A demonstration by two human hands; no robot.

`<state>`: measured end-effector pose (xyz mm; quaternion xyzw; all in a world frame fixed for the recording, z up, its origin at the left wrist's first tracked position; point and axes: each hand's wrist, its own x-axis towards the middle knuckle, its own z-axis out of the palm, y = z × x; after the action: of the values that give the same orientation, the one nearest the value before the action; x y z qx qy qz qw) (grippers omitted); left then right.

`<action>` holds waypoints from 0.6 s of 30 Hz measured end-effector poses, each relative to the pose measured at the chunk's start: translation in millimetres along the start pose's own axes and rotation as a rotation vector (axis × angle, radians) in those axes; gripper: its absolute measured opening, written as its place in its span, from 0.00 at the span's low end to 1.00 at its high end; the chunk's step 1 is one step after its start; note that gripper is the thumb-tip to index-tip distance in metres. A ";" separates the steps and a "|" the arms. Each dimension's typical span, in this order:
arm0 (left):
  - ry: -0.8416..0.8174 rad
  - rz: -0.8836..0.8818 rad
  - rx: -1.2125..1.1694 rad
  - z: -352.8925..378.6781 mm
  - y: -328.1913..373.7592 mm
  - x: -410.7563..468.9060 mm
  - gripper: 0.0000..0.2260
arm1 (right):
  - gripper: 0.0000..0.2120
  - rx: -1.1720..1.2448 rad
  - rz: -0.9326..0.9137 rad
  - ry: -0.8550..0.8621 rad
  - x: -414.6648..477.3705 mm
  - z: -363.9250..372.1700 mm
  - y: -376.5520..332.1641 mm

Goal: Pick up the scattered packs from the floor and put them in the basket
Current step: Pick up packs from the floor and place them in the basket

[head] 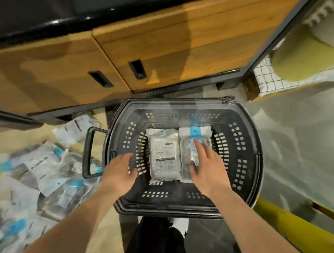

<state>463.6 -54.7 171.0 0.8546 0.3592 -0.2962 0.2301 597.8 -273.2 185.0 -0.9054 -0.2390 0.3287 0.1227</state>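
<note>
Two packs (pixel 165 155) lay side by side in black basket (pixel 239 150), right hand (pixel 208 168) open flat on one (blue-striped), left hand (pixel 120 172) open, empty, more packs on floor (pixel 32 176).

Wooden cabinet (pixel 167 48), black countertop (pixel 32 6), possibly yellow cushion (pixel 303 56).

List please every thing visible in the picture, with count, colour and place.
basket: one, black, on the floor, centre
packs in basket: two, white, side by side on its bottom
packs on floor: many, white and blue, heap left of the basket
cabinet: one, wooden, black top, behind the basket
left hand: open, over the basket's left wall
right hand: open, flat on the right pack
</note>
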 end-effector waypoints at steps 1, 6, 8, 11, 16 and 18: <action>0.090 0.034 0.065 -6.6 -6.8 -8.8 0.23 | 0.31 -0.040 -0.032 0.024 -3.4 -4.9 -6.4; 0.350 -0.015 0.150 -21.0 -55.7 -50.3 0.24 | 0.34 -0.154 -0.122 0.059 -21.7 -7.3 -45.7; 0.372 -0.111 0.044 -22.1 -82.8 -66.0 0.25 | 0.34 -0.158 -0.148 0.038 -32.6 1.9 -68.8; 0.337 -0.264 -0.046 -12.9 -136.1 -78.8 0.26 | 0.31 -0.153 -0.218 0.001 -45.9 20.4 -113.7; 0.185 -0.429 -0.095 1.0 -243.1 -80.2 0.28 | 0.27 -0.161 -0.374 -0.015 -38.6 62.0 -212.8; 0.146 -0.469 -0.141 4.0 -283.6 -79.9 0.28 | 0.26 -0.163 -0.415 0.005 -30.8 81.7 -260.5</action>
<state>204.2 85.1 170.6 0.7489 0.5829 -0.2533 0.1877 432.1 -60.8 238.8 -0.8446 -0.4454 0.2740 0.1149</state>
